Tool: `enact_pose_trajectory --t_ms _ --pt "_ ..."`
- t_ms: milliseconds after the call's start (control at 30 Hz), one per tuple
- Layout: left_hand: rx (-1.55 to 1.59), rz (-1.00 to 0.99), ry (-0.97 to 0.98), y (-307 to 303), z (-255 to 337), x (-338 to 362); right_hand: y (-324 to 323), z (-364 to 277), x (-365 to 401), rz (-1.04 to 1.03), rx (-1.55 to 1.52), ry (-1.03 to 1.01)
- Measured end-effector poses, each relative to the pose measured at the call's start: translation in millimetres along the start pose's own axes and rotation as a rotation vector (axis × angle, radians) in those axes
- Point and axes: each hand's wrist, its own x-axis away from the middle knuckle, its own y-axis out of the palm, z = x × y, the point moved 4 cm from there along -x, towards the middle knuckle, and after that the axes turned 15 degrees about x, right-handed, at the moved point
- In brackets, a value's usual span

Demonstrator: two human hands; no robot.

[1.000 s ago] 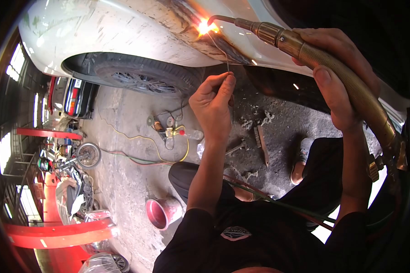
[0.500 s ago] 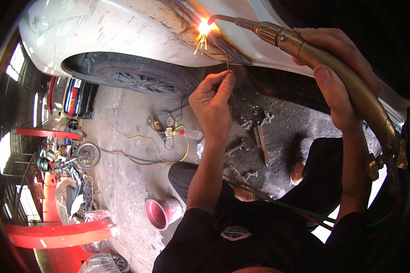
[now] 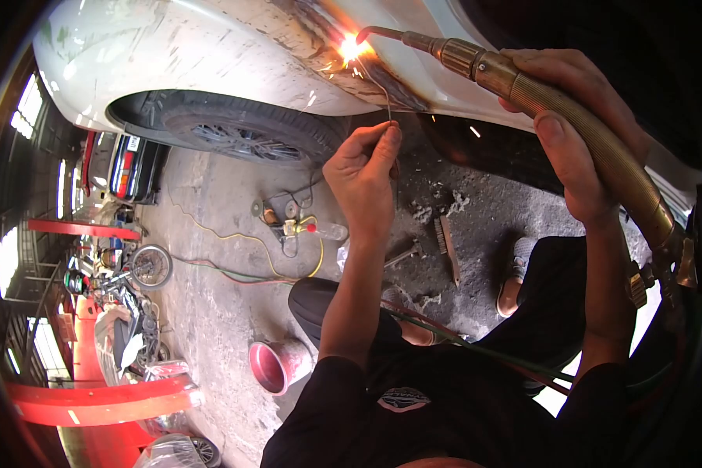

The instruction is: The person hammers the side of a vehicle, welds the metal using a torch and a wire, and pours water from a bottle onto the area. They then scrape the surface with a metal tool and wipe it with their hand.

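Observation:
My right hand (image 3: 581,132) is wrapped round the ribbed brass handle of a welding torch (image 3: 600,129). The torch's bent tip points at a bright glowing spot on the white car body (image 3: 210,43), where the metal is scorched brown and bare. Between thumb and fingertips my left hand (image 3: 366,168) pinches a thin, bent filler rod (image 3: 388,97). The rod's upper end reaches up to the glow, and its lower part runs down behind the hand. Sparks fly from the spot. Glare hides the exact contact of flame, rod and metal.
Below the body panel is a car wheel (image 3: 249,132). On the floor lie a wire brush (image 3: 448,249), a hammer (image 3: 403,255), an angle grinder (image 3: 277,222) and a yellow cord (image 3: 234,235). A red bucket (image 3: 277,365) stands left of my knee. Hoses (image 3: 476,347) cross my lap.
The sparks have scattered wider, some now flying to the left and right of the glow. Both hands, the torch and the rod stay almost in the same place.

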Motion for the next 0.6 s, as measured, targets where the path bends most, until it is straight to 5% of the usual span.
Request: enact_pose_trajectory --t_ms 600 --pt "-0.012 -0.005 0.017 1.2 0.1 -0.5 -2.5 -0.8 0.9 0.000 0.051 0.016"
